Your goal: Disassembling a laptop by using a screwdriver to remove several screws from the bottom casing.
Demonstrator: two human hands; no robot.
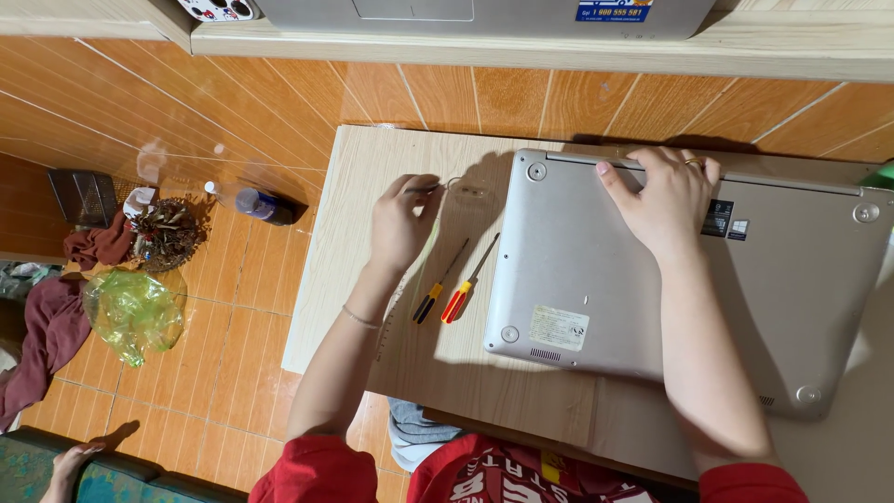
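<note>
Left hand (400,224): fingers curled, pinching a thin metal tool (430,188) over the wooden board (354,279). Right hand (666,200): open, flat, fingers spread on one upturned silver laptop (670,298). Two screwdrivers (456,284) lying between hands, on board.

Pale rectangular label (559,328) — laptop underside (652,307) — near front corner
</note>
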